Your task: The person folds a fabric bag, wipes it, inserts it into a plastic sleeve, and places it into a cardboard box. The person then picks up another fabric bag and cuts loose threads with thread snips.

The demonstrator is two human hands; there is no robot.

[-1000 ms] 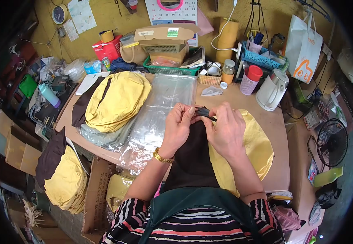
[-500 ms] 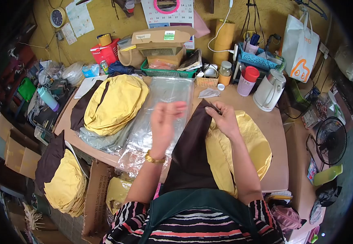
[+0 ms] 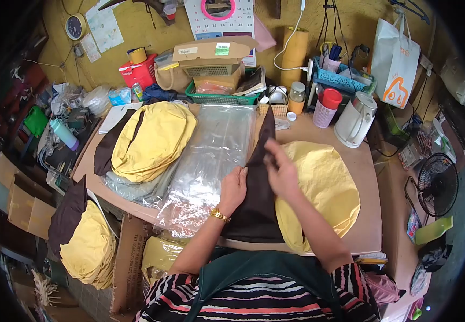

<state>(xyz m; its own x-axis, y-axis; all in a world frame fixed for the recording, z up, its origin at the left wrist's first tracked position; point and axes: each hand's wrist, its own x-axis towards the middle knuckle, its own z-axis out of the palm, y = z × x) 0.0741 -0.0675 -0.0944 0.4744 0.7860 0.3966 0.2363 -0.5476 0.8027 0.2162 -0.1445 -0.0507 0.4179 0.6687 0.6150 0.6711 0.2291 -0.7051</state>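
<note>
A sewn fabric piece lies on the table before me, with a dark brown pointed part [image 3: 256,209] and a round yellow part [image 3: 323,188] to its right. My left hand [image 3: 233,189] is closed on the left edge of the brown part, fingertips hidden in or behind the cloth. Just over the brown part's right edge is my right hand [image 3: 283,173], slightly blurred, its fingers apart and nothing visible in them. The brown tip points away from me. Left of my hands lie clear plastic bags [image 3: 211,155].
A yellow and brown fabric stack [image 3: 160,139] lies at the table's left, another [image 3: 87,247] lower left. Along the back stand a green basket [image 3: 192,94], a small jar [image 3: 297,92], a red-lidded cup [image 3: 326,110] and an electric kettle [image 3: 355,121]. A fan [image 3: 436,185] is at right.
My right hand has let go of the brown tip and moved down and left. My left hand has come down from above the plastic onto the brown cloth's left edge. The cloth now lies flatter.
</note>
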